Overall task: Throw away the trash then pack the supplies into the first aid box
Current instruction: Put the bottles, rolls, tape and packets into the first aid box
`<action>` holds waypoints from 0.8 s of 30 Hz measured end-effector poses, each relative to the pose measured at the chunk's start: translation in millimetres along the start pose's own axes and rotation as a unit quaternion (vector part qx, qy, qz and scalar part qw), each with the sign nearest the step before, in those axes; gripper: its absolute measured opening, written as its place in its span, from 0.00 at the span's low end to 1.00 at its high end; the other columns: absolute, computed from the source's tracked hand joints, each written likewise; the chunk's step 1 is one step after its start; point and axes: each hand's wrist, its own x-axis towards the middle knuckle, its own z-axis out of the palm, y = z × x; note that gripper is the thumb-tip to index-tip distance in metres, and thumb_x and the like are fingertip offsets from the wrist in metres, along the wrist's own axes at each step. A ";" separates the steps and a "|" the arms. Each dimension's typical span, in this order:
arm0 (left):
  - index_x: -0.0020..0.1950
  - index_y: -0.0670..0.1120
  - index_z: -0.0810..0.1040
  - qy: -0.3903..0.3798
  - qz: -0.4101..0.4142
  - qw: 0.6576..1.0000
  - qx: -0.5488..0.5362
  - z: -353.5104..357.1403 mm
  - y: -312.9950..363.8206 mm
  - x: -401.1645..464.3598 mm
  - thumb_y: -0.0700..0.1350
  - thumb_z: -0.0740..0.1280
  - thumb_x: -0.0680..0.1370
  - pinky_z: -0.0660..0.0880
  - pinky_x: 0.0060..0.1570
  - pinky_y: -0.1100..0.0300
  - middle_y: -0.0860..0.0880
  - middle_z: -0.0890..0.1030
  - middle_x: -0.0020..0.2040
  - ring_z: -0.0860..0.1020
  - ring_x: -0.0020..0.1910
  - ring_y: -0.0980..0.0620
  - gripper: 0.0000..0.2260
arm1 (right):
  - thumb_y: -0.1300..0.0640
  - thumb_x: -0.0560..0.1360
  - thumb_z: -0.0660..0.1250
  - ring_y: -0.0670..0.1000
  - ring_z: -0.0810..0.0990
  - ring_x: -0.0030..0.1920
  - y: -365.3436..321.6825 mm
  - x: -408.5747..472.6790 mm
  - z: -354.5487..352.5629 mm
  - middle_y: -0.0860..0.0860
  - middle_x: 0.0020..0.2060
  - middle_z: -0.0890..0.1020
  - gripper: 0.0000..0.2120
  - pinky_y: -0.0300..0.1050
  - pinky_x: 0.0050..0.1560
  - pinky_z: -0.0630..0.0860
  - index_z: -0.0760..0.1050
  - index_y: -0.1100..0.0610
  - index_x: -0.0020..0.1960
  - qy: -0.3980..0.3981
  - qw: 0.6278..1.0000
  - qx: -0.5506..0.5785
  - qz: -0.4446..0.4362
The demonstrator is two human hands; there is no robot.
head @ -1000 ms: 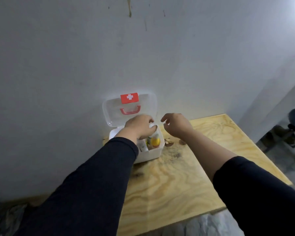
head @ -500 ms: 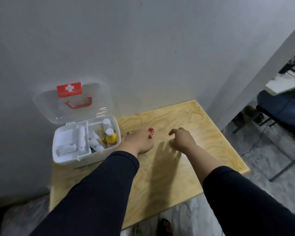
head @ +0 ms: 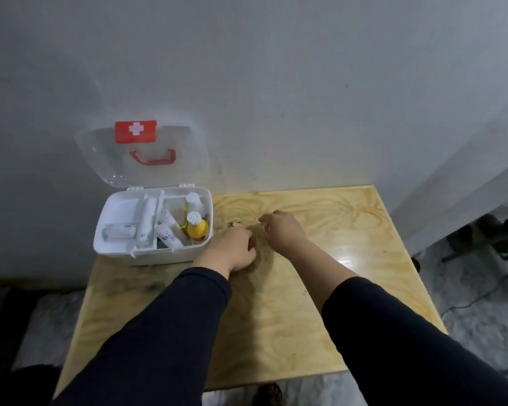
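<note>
The white first aid box (head: 147,253) stands open at the table's back left, its clear lid (head: 106,159) with a red cross label leaning on the wall. Inside lie bandage rolls (head: 148,218), small white bottles (head: 166,234) and a yellow bottle (head: 198,228). My left hand (head: 232,249) rests knuckles-up on the table just right of the box, with its curled fingers hiding whatever is under them. My right hand (head: 283,232) hovers beside it, fingers bent and drawn together. Small dark scraps (head: 233,223) lie on the wood between box and hands.
The plywood table (head: 335,303) is pushed against a grey wall. Its right and front edges drop to a grey floor. A white panel and dark chair legs (head: 481,238) stand at the far right. A foot shows under the front edge.
Both hands left the box and came down onto the table to its right. The small red thing at my left fingertips half a second ago is out of sight. The view tilted down.
</note>
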 end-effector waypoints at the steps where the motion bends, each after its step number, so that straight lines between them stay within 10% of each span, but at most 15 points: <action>1: 0.58 0.45 0.78 0.002 -0.004 1.000 -0.003 0.2 0.4 -0.4 0.50 0.62 0.79 0.75 0.47 0.54 0.45 0.80 0.54 0.78 0.49 0.45 0.13 | 0.65 0.77 0.56 0.58 0.76 0.55 -0.6 0.8 1.7 0.56 0.54 0.77 0.15 0.47 0.50 0.76 0.79 0.53 0.54 -0.016 1.000 -0.015 0.001; 6: 0.64 0.46 0.77 0.013 -0.017 1.000 -0.008 -3.8 7.2 -5.6 0.50 0.61 0.80 0.77 0.53 0.51 0.46 0.80 0.58 0.79 0.55 0.42 0.16 | 0.69 0.75 0.59 0.56 0.76 0.45 2.9 -0.7 -1.8 0.53 0.43 0.79 0.15 0.40 0.35 0.69 0.79 0.53 0.44 -0.036 0.998 -0.048 0.028; 10: 0.65 0.47 0.76 0.018 -0.015 1.000 -0.006 -19.8 18.8 -8.5 0.48 0.62 0.79 0.76 0.52 0.54 0.46 0.80 0.60 0.78 0.56 0.44 0.16 | 0.64 0.77 0.62 0.55 0.81 0.55 -1.9 -0.3 -30.6 0.54 0.58 0.81 0.18 0.41 0.47 0.76 0.75 0.54 0.64 -0.021 0.999 -0.016 0.036; 24: 0.71 0.48 0.70 0.189 -0.063 0.979 -0.044 -107.4 -74.7 -75.1 0.47 0.63 0.79 0.72 0.64 0.52 0.48 0.73 0.70 0.74 0.66 0.44 0.20 | 0.57 0.75 0.66 0.57 0.79 0.58 -158.8 -5.7 -95.0 0.55 0.56 0.83 0.13 0.46 0.54 0.76 0.80 0.58 0.59 0.073 0.990 -0.028 -0.118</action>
